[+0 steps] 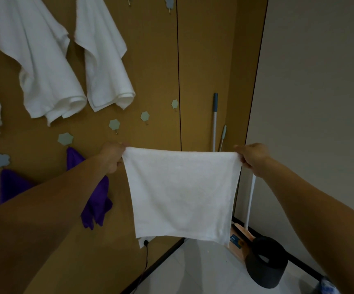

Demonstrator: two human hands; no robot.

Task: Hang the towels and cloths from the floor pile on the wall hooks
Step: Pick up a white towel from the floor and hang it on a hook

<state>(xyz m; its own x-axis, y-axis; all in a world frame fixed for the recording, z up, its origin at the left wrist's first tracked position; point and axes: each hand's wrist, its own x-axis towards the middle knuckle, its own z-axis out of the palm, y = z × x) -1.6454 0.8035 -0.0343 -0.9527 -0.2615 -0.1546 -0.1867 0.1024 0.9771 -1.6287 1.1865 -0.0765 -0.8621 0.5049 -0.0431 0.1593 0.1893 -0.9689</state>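
Two grips: my left grip [113, 158] pinches the white cloth [180, 194] at its top left corner, and my right grip [254, 158] pinches the top right corner.
White cloth: I see it stretched flat between both grips, in front of the brown wall [203, 60].
Left of the cloth: purple cloths [95, 200] on hooks, partly behind my left arm.
Up and left of the cloth: white towels [42, 66] hanging, with bare hooks [114, 124] nearer.
Behind the cloth's top right corner: broom handles [215, 122].
Below right of the cloth: black bin [265, 264] on the floor [203, 272].
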